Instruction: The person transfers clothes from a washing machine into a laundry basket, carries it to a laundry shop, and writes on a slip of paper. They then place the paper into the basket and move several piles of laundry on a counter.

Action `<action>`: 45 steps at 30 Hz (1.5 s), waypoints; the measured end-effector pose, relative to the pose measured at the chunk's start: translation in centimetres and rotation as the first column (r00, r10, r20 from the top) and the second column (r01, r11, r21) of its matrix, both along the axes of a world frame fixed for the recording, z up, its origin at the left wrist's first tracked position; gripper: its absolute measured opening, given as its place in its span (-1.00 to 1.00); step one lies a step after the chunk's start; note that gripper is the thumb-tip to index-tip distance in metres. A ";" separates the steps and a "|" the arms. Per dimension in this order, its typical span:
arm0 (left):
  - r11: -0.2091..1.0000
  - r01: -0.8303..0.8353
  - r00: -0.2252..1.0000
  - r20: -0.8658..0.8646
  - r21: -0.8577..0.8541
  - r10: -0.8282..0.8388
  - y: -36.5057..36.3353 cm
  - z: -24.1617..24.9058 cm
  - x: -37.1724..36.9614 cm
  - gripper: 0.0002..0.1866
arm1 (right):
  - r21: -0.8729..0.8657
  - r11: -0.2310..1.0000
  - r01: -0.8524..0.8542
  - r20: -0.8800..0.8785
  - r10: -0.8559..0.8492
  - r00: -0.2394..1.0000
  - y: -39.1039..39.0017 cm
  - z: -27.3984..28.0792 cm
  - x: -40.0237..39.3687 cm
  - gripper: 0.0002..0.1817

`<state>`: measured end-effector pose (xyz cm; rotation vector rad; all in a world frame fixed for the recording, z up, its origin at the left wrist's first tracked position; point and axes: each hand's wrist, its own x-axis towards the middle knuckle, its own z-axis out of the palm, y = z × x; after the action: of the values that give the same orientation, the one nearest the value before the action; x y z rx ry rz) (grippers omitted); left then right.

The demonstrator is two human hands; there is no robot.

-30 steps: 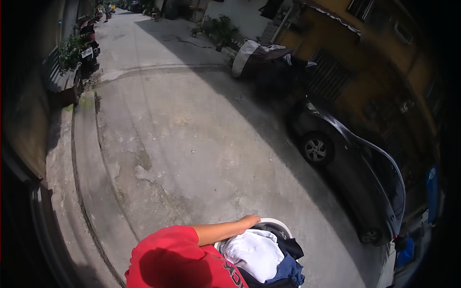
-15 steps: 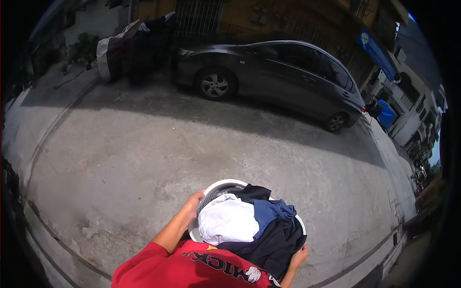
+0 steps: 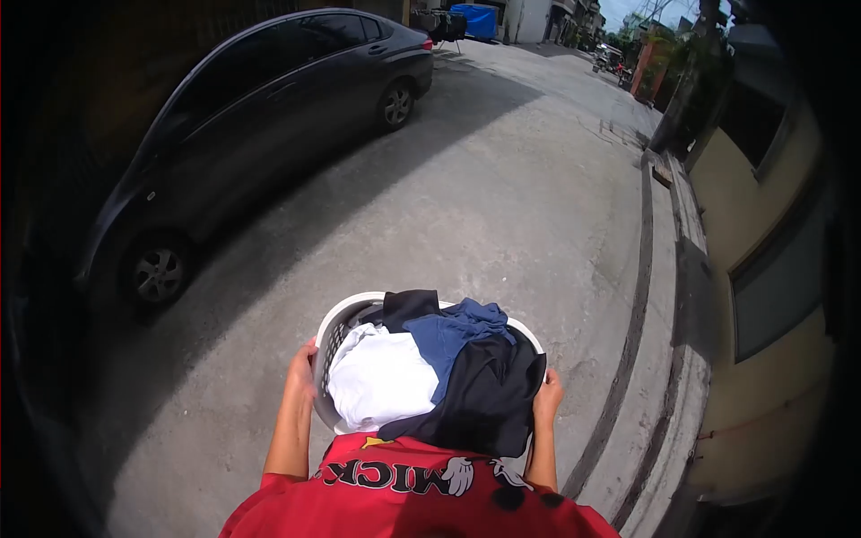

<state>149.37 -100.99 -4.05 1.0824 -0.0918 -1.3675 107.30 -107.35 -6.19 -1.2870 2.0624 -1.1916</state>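
A white plastic laundry basket (image 3: pixel 344 308) with holes in its wall is held in front of my red shirt (image 3: pixel 421 507). My left hand (image 3: pixel 303 366) grips its left rim, the fingers partly hidden. On the right side my right hand (image 3: pixel 549 394) is closed on the rim. Heaped in the basket are a white garment (image 3: pixel 381 377), a blue garment (image 3: pixel 453 336) and dark clothes (image 3: pixel 493 390). Some of the dark cloth hangs over the right rim by my right hand.
A dark grey car (image 3: pixel 287 99) is parked at the left, in shadow. Concrete road (image 3: pixel 502 206) stretches ahead. A raised kerb (image 3: pixel 659 359) and a beige wall (image 3: pixel 762 269) run along the right. Far off stand a blue cover (image 3: pixel 475 20) and a drying rack (image 3: pixel 439 27).
My view has swung to the right. The car now lies at the left, and the street, kerb and right-hand wall show. Both hands still hold the basket.
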 end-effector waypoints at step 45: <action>0.998 -0.015 0.986 0.165 -0.054 0.024 -106.0 -8.9 7.7 -0.48 | 0.078 0.995 -0.065 -0.063 0.070 0.996 -105.9 -1.3 7.9 -0.67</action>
<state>157.11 -207.00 -12.95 1.1484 -0.2369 -1.2495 115.20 -213.24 -7.54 -1.3660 2.0721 -1.0437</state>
